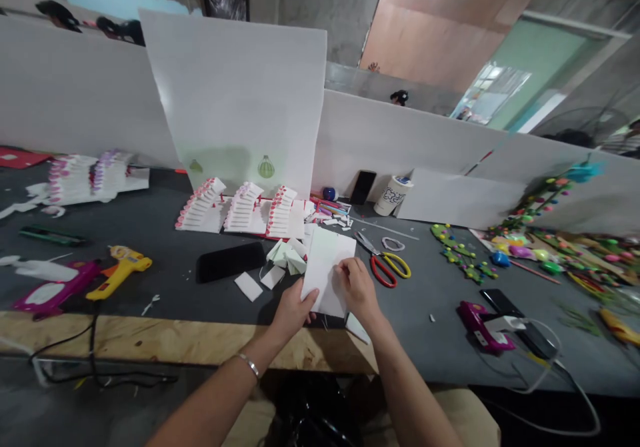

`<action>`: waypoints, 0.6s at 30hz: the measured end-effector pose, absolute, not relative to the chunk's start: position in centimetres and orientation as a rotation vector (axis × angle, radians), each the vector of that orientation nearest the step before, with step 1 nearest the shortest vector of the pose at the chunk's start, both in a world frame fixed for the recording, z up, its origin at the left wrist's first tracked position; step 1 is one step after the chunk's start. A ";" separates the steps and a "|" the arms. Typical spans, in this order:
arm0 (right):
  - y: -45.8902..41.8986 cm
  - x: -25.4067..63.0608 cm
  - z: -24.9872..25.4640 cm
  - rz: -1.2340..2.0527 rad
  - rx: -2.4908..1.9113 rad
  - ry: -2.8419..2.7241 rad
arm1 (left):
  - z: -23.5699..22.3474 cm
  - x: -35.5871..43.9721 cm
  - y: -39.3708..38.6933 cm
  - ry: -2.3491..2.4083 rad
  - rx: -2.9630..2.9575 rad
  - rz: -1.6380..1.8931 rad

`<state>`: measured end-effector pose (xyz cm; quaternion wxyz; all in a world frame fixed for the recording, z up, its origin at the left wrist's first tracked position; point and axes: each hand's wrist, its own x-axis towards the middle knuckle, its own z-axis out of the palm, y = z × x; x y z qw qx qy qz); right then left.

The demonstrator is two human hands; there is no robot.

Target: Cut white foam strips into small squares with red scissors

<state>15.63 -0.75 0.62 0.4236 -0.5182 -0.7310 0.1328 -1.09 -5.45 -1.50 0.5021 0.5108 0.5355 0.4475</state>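
Observation:
A white folded card point(327, 267) is held up over the table's front edge. My left hand point(295, 307) grips its lower left side, thumb on the face and fingers behind. My right hand point(356, 286) lies on the card's right part with its fingers bent and pinched together; whatever is between the fingertips is too small to make out. Just left of the card sit small folded pale papers point(287, 257) and a blank white tag point(249, 286). Another white piece point(357, 328) lies under my right wrist.
Scissors point(385, 260) with red and yellow handles lie right of the card. A black phone point(231, 262) and a yellow glue gun point(120, 270) are to the left. Fanned cards point(240, 208) stand behind, before a tall white board point(240, 100). Pompom garlands point(465, 254) lie right.

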 end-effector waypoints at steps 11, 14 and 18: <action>-0.2 19.8 4.0 0.515 -1.177 -1.531 | -2.5 -1.1 -5.2 1.357 1.244 1.025; 1.1 21.7 5.0 0.411 -1.257 -1.519 | -2.5 -1.0 -5.3 1.357 1.253 1.013; 2.1 19.4 3.9 0.409 -1.235 -1.710 | -2.3 -1.0 -5.4 1.378 1.301 0.972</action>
